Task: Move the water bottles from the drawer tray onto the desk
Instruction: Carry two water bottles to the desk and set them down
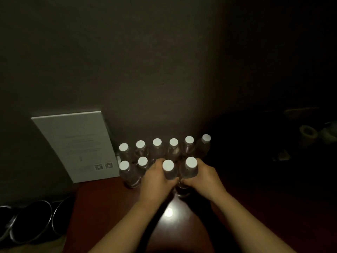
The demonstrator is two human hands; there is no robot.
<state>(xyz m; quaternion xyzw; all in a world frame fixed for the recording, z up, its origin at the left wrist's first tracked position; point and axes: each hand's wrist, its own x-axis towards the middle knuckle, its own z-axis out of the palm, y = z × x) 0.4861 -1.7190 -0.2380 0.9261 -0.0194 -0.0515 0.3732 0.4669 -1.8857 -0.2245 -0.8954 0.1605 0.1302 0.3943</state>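
A: What are the hands doing?

B: Each is wrapped around one clear plastic water bottle with a white cap. The left hand (156,177) grips the bottle (168,169) third along the front row; the right hand (202,177) grips the fourth bottle (190,168), just beside it. The thumbs nearly meet between the two.

A: Are those bottles standing?

B: Upright, both. Whether their bases touch the dark reddish-brown wooden bench (102,207) I cannot tell; the hands and shadow hide them.

A: And the other bottles?

B: Two more stand in the front row, left of the held pair (127,172) (142,164). Behind them a back row of six (165,147) runs along the dark wall (145,61), all capped and upright on the bench.

A: Anything else near the held pair?

B: A white printed card (78,145) leans against the wall to their left. Further left, off the bench edge, sit dark round metal-rimmed vessels (34,221). A bright light reflection (168,212) lies on the bench between the forearms.
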